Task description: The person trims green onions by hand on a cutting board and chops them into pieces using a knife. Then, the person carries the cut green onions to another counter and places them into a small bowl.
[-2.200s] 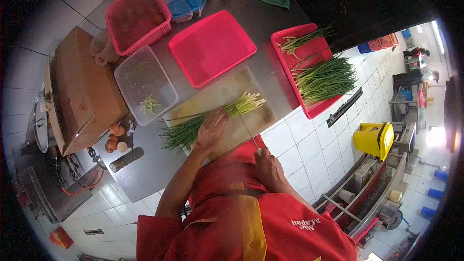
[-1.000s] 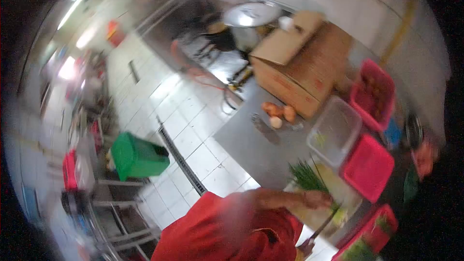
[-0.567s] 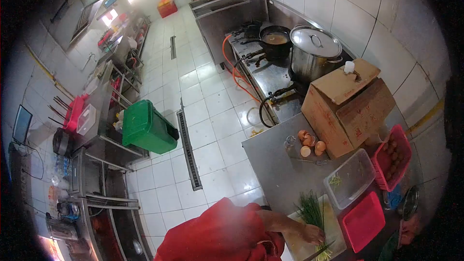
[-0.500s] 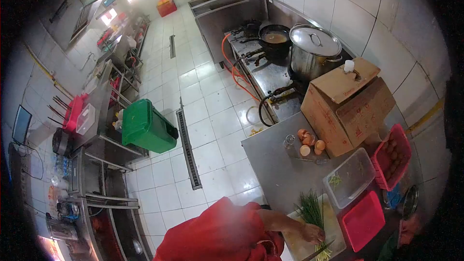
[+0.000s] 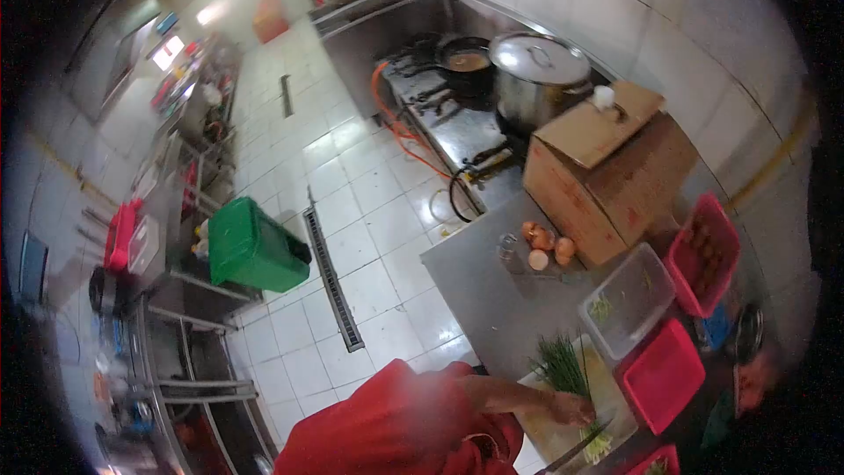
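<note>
My left hand [image 5: 573, 408] rests closed over a bunch of green onions [image 5: 563, 364] on the cutting board [image 5: 617, 391]. The green ends point up toward the table's middle, and the pale ends stick out below my hand. A knife [image 5: 580, 445] lies across the bunch beside my fingers, its handle end low in the view. My right hand is out of sight below the frame's edge. Just beyond the board are a clear plastic container [image 5: 626, 303] with a few green scraps and a flat pink tray [image 5: 664, 378].
Eggshells [image 5: 539, 259] and a glass shaker lie by a cardboard box [image 5: 607, 176]. A pink basket [image 5: 679, 277] holds round brown items. A lidded pot [image 5: 538, 75] and a pan [image 5: 464, 62] stand on the stove. A green bin [image 5: 255, 246] stands across the aisle.
The view has swung from the board toward the aisle and stove, then turned slightly back. My left hand stays on the bunch. My right hand, visible on the knife handle earlier, has left the view.
</note>
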A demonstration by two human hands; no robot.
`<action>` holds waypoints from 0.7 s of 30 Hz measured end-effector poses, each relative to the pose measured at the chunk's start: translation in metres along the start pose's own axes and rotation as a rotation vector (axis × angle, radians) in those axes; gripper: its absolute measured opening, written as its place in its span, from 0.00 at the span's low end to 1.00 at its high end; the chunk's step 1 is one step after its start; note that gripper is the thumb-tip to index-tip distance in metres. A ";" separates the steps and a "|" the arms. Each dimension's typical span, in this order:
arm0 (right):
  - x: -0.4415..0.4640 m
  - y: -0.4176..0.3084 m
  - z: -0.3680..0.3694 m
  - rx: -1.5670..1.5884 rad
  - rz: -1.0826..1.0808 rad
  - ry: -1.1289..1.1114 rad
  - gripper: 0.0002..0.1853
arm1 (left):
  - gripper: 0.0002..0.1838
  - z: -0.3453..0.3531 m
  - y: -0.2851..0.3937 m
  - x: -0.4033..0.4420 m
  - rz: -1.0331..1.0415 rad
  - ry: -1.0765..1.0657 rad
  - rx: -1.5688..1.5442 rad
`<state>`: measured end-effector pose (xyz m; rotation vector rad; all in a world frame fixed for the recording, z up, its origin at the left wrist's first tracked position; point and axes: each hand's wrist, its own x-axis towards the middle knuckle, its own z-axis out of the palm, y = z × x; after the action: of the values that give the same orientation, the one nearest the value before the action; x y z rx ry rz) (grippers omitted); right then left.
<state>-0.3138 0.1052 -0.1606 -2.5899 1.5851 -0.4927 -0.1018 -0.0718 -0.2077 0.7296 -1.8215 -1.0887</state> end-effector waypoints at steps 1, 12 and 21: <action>-0.001 0.000 0.011 0.046 0.076 -0.017 0.11 | 0.16 -0.006 0.010 -0.001 -0.052 0.022 0.046; 0.089 -0.104 -0.077 0.401 0.994 -0.355 0.14 | 0.22 -0.048 0.020 -0.014 0.244 -0.290 0.763; 0.094 -0.104 -0.076 0.414 1.040 -0.320 0.18 | 0.10 -0.052 0.041 0.008 0.236 -0.151 0.575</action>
<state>-0.2087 0.0800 -0.0432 -1.2123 2.0922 -0.2361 -0.0612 -0.0801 -0.1550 0.7428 -2.3174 -0.4713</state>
